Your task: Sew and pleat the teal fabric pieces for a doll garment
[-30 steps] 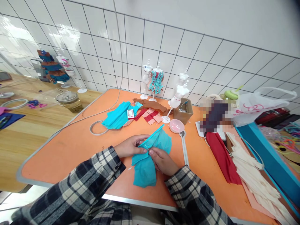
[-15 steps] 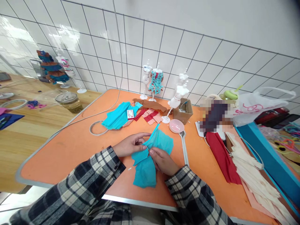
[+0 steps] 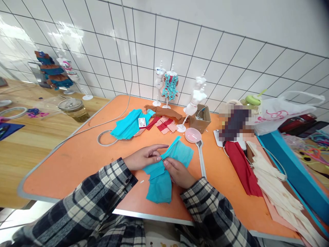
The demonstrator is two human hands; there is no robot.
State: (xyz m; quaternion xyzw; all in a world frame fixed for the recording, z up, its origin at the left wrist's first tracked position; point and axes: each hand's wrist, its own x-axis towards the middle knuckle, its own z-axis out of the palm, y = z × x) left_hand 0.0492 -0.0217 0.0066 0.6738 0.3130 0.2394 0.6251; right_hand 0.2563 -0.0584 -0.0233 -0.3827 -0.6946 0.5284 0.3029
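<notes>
A turquoise piece of crepe-like fabric lies on the orange table right in front of me. My left hand pinches its gathered middle from the left, fingers closed on the folds. Pressing against the same spot from the right is my right hand, whose fingers are pinched on a thin needle or pin that barely shows. Both sleeves are dark plaid.
Behind lie more turquoise fabric, red and pink strips, small white mannequins, a cardboard box, a pink dish and a white ring. Red fabric and cream strips lie at the right. A jar stands on the wooden table at the left.
The fabric's upper part has spread and shifted slightly. My fingers have gathered the folds closer together at the middle. The view has tilted a little.
</notes>
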